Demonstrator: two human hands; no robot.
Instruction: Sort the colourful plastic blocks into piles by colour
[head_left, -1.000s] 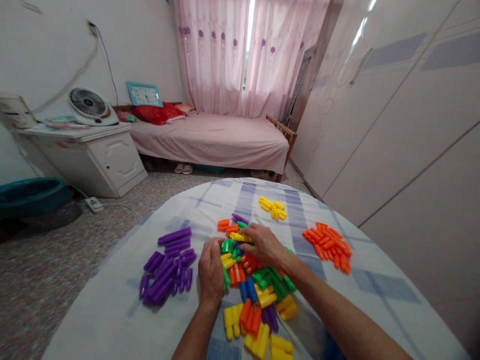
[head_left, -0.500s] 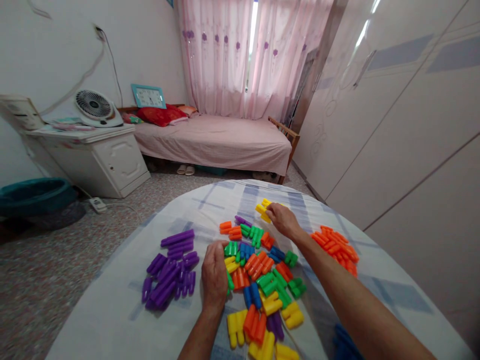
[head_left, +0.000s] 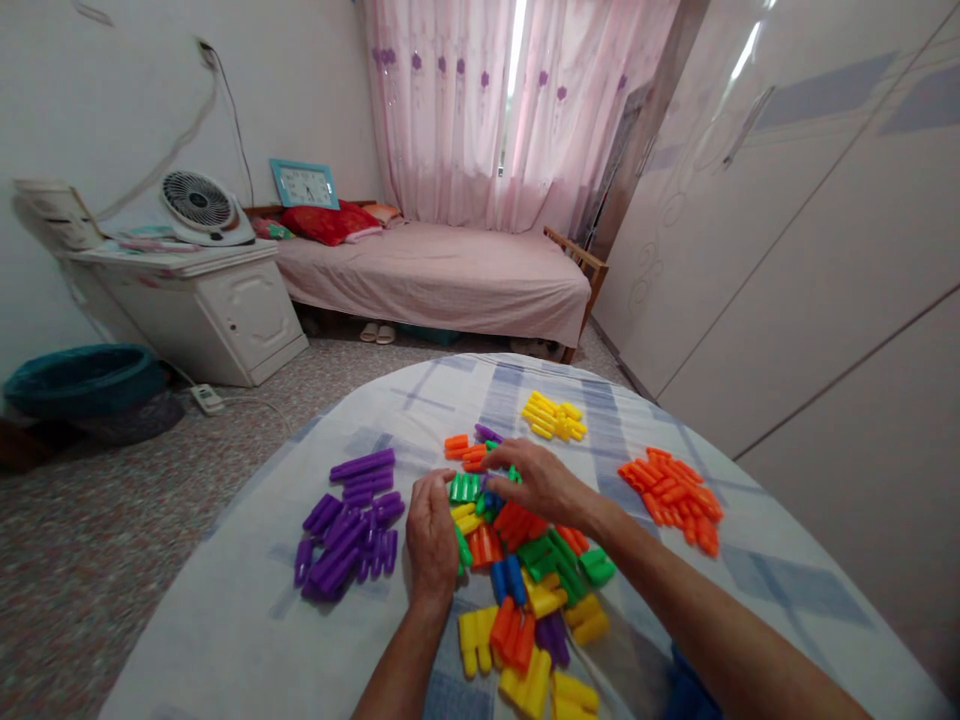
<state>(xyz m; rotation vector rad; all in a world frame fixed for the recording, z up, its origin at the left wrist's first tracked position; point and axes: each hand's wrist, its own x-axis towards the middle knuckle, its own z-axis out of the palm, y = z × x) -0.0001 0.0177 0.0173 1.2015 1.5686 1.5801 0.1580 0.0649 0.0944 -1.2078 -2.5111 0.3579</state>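
Observation:
A pile of mixed plastic building blocks, shaped like joined tubes in green, orange, blue, yellow and purple, lies in front of me. My left hand rests along its left edge, fingers stretched forward near a green block, holding nothing that I can see. Above the pile's far part hovers my right hand, thumb and fingers apart, with nothing visible in its grasp. It partly covers the green, blue and orange blocks below. Purple blocks form a heap at left, yellow blocks at the back, orange blocks at right.
A patterned cloth covers the round table. Blue blocks show partly under my right forearm. Beyond the table stand a bed, a white cabinet with a fan, a bin and a wardrobe.
My right hand has let go of yellow blocks at the far heap and come back toward me, over the mixed pile. My left hand stays beside the pile. The view has shifted slightly.

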